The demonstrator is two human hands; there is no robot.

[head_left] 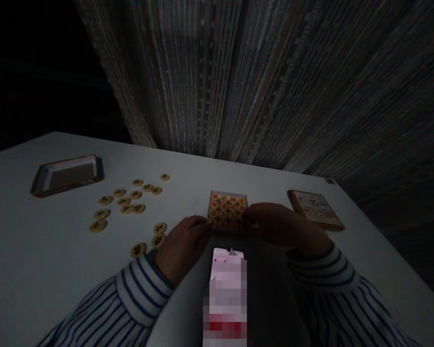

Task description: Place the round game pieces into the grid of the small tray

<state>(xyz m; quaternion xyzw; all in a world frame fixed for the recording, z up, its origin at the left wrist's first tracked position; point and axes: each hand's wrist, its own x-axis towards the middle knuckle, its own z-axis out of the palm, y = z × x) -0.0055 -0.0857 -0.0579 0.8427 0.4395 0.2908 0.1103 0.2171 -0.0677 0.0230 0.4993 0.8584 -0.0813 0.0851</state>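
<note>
A small square box (226,192) sits on the table in front of me, filled with rows of round wooden xiangqi pieces (223,207) bearing red characters. At the box's near left corner is my left hand (184,243), its fingers bent and touching the side. My right hand (275,221) is closed at the right side, fingertips curled over the edge; its shadowed fingers hide part of that side. Loose xiangqi pieces with dark characters (135,195) lie scattered to the left. Several of them (160,228) are close to my left hand.
An open shallow tray (97,168) stands at the far left of the white table (58,270). To the right lies a flat box lid with a printed picture (315,208). A lit phone (224,270) is in front of me. Behind the table hangs a striped curtain (217,86). The light is dim.
</note>
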